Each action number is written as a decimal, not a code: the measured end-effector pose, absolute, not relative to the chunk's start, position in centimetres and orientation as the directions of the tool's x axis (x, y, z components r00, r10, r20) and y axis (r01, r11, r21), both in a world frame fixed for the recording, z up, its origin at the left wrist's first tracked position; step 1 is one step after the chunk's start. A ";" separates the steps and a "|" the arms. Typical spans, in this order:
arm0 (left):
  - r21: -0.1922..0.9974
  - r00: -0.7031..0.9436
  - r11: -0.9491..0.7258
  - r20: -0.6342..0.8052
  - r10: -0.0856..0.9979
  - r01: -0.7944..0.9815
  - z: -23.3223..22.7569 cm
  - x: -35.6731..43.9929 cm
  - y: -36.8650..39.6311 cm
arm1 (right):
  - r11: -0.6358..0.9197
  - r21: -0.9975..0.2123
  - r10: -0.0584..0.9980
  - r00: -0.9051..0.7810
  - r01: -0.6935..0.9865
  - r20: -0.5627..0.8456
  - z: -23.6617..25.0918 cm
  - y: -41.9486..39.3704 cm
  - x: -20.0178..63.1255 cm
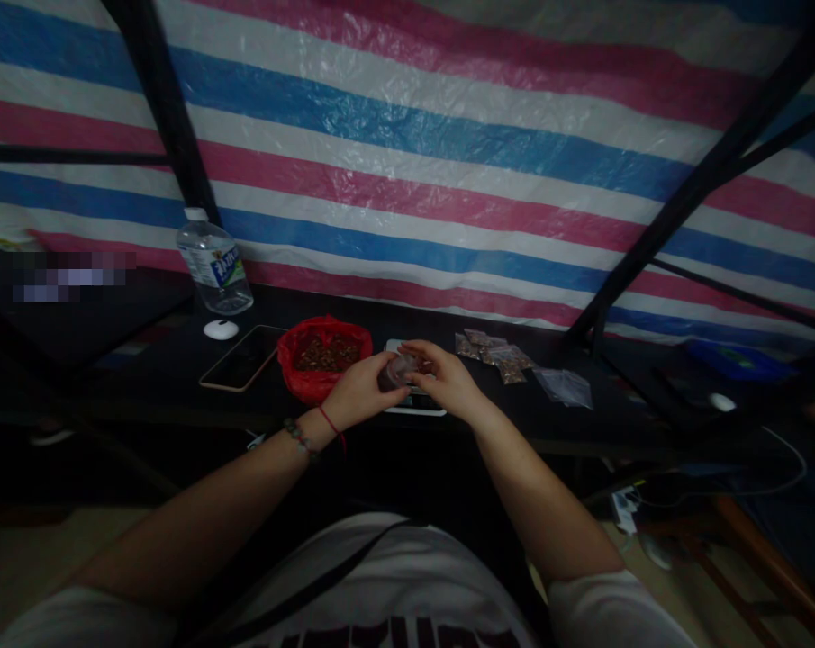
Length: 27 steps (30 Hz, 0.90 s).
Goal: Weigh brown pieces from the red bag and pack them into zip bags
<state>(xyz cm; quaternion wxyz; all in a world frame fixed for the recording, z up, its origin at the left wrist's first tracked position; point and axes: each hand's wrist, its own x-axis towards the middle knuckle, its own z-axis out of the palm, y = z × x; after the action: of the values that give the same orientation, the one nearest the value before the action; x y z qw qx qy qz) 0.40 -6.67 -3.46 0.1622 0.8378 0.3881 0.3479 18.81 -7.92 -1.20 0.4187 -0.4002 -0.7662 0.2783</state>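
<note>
Both hands meet over a white, flat device like a small scale [417,407], which they partly cover. My left hand [359,393] is closed on a small, clear, round container [399,370]; dim light hides whether it is a cup or a bag. From the other side, the fingers of my right hand [448,382] curve around the same container. Left of my hands stands a red plastic bag [299,382] with its mouth spread wide, holding small brown pieces [326,351]. Right of them lie several small clear bags [494,353] filled with brownish bits.
Flat clear bags [564,388] lie farther right on the black table [596,423]. At left are a phone [241,358], a white mouse [221,330] and a large clear bottle [216,268]. Black metal posts [170,117] flank the space before a striped plastic sheet [413,162].
</note>
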 end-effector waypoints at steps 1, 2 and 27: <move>0.564 0.444 -0.646 0.469 0.764 0.515 -3.5 0.5 -6.7 | 0.541 -0.750 0.836 -0.341 0.381 0.430 -1.0 -8.0 18.8; 0.583 0.430 -0.646 0.482 0.764 0.493 -3.5 0.5 -6.7 | 0.550 -0.744 0.830 -0.345 0.379 0.438 -0.8 -8.1 18.8; 0.951 0.112 -0.306 0.310 0.944 -0.046 -3.7 -1.5 -3.2 | 0.096 -0.456 0.963 0.032 0.885 0.266 -8.0 -2.0 30.8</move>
<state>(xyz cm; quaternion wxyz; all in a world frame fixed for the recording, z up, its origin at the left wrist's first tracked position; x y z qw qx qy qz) -1.52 -3.18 -3.66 0.4515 0.5936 0.3781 0.5485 30.80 -1.97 -7.97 0.2644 -0.6680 -0.6916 0.0744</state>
